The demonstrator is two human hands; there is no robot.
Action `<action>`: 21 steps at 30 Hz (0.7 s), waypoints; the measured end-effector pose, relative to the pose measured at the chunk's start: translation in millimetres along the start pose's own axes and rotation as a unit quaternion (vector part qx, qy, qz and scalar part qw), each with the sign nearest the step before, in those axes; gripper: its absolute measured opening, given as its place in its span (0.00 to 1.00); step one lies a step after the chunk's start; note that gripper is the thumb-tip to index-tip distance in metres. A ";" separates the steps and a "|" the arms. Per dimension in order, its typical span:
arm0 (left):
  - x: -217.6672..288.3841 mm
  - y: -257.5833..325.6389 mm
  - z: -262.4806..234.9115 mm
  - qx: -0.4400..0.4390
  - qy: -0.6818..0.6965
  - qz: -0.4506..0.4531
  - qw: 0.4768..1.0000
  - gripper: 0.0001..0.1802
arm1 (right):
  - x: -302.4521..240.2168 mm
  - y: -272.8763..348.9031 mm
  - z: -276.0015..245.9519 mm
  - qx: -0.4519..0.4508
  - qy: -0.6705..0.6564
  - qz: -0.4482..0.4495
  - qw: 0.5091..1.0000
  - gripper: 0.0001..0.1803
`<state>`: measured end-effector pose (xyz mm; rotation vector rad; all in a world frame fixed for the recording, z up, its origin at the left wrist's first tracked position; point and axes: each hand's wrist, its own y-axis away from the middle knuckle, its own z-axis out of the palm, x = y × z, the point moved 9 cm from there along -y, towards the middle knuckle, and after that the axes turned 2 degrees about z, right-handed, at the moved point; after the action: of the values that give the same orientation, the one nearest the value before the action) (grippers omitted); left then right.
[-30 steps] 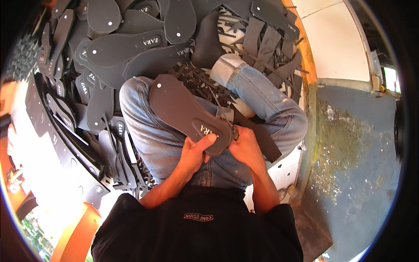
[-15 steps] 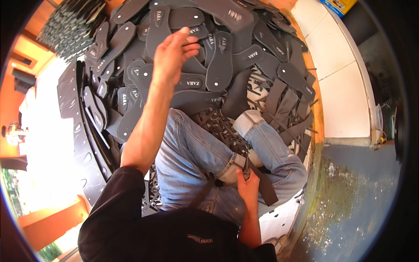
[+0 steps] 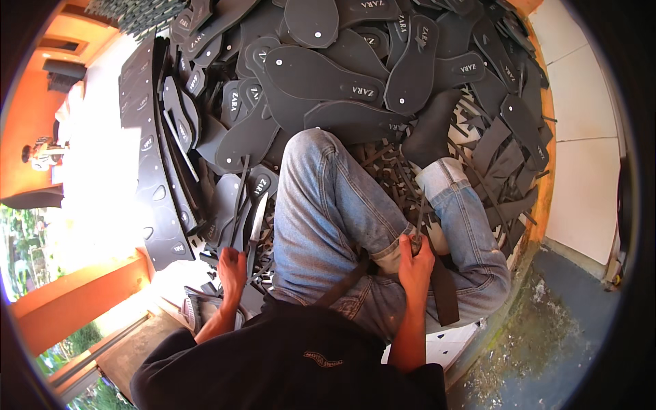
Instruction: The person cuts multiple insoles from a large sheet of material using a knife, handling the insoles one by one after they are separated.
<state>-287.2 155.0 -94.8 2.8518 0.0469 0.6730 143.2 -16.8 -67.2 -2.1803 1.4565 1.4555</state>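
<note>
My left hand (image 3: 233,271) is down beside my left hip, its fingers curled round the lower end of a thin dark strip (image 3: 240,198). A knife (image 3: 259,219) with a pale blade lies just right of that strip, by my thigh. In front of my lap, my right hand (image 3: 415,268) is closed round the handle of a thin-bladed tool (image 3: 421,215), which points away from me. A wide dark strap (image 3: 445,294) hangs over my leg below this hand. Beyond my knees is a heap of black sole-shaped pieces (image 3: 321,75).
Cut black scraps (image 3: 502,147) lie around my foot and at the right. A tall stack of dark sheets (image 3: 154,157) with cut outlines stands at the left. White tiles (image 3: 581,171) and a stained grey floor (image 3: 540,328) are on the right.
My left hand has come back from above the heap and down to my left side, onto the thin strip. My right hand keeps its tool over my lap. The view has shifted.
</note>
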 end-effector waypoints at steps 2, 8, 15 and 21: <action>-6.3 23.0 18.0 -0.043 -0.024 0.014 0.999 0.13 | -1.1 -2.9 -0.2 0.018 -0.009 -0.021 1.000 0.16; -20.8 21.7 36.5 0.066 -0.098 0.084 0.989 0.25 | -3.1 2.8 11.1 -0.001 0.010 -0.004 1.000 0.15; -23.5 3.9 20.5 0.000 -0.001 0.070 0.998 0.14 | -4.2 14.0 2.7 -0.016 -0.064 -0.007 0.998 0.19; 120.3 -15.5 -7.9 -0.136 0.266 0.003 0.954 0.07 | -40.9 14.6 12.3 -0.075 -0.278 -0.028 0.957 0.15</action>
<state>-182.7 181.1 -38.4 2.3372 0.0261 1.3161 121.6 8.6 -36.7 -1.6513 1.1064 1.9948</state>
